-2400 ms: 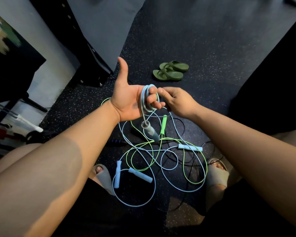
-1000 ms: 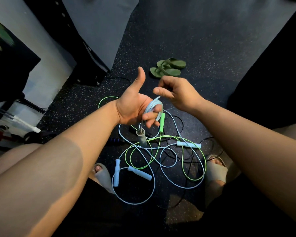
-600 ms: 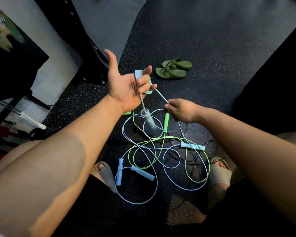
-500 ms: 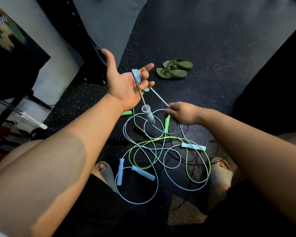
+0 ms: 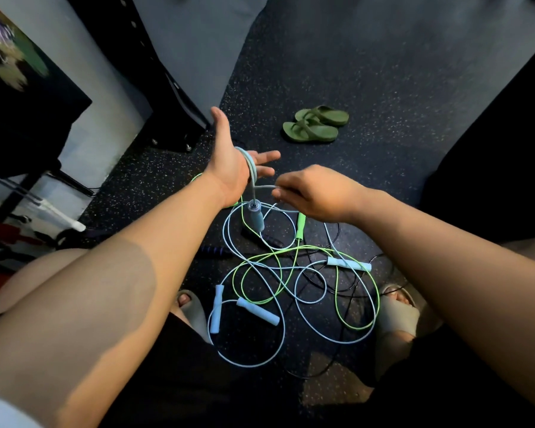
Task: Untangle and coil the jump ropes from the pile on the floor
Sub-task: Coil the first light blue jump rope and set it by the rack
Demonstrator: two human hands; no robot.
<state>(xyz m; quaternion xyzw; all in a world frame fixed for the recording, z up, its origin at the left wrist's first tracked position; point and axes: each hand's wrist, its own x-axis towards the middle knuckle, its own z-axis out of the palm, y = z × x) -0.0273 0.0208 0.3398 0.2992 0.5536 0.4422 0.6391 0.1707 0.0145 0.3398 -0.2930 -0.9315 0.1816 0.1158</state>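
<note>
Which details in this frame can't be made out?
- Head view: turns of light blue rope round the left hand, strands merge.
- Black rope: course lost against dark floor.
- Dark ribbed handle: partly behind left forearm.
- Right hand: where that rope leaves it, hidden underneath.

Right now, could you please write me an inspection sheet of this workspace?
Surface: dark speckled floor, ropes strewn on it.
Job's things: pale blue rope looped round the palm, handle dangling; tangled pile of blue, green and black ropes below.
Clutter: green flip-flops beyond the pile.
Grippers: left hand open, fingers straight; right hand pinches the pale blue rope.
Cables: nothing seen besides the ropes.
Surroundings: grey wall, dark rack, sandalled feet flanking the pile.
</note>
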